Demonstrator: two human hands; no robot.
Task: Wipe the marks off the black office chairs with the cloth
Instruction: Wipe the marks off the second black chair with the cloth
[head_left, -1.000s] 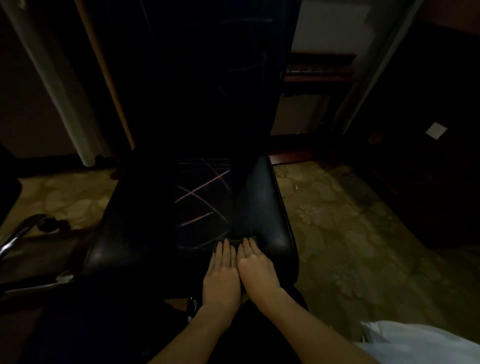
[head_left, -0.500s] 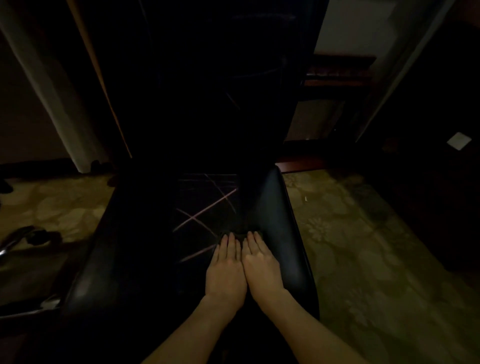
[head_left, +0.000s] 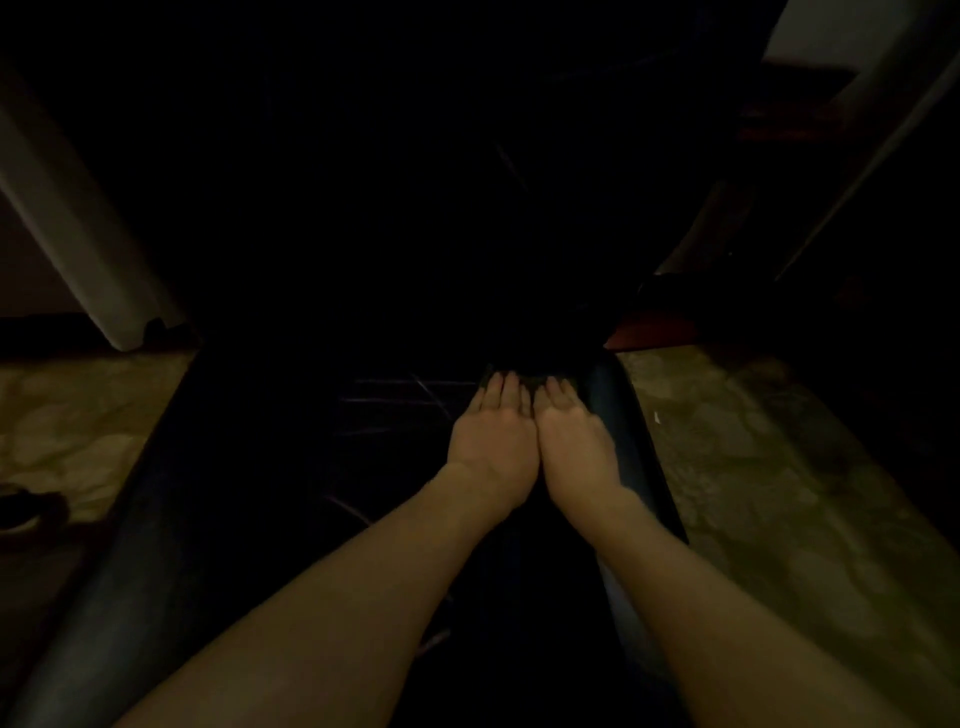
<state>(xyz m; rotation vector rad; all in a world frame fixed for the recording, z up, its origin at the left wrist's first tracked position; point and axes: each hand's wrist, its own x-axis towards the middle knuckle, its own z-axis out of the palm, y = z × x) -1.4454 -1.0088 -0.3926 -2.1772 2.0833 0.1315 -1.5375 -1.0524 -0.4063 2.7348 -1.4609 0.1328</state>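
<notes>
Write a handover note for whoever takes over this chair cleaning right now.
Left hand and right hand: side by side, palms flat, pressing the dark cloth onto the seat; no closed grip shows.
Cloth: only its edge shows past the fingertips, at the back of the seat near the dark backrest.
Done: cannot tell in this dim light how much is clean.
Left: pale streak marks remain left of the hands, plus more nearer the front by the left forearm. The backrest is too dark to judge.

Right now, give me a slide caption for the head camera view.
Both hands, left hand and right hand, press a dark cloth along the black chair seat, faint marks alongside.
</notes>
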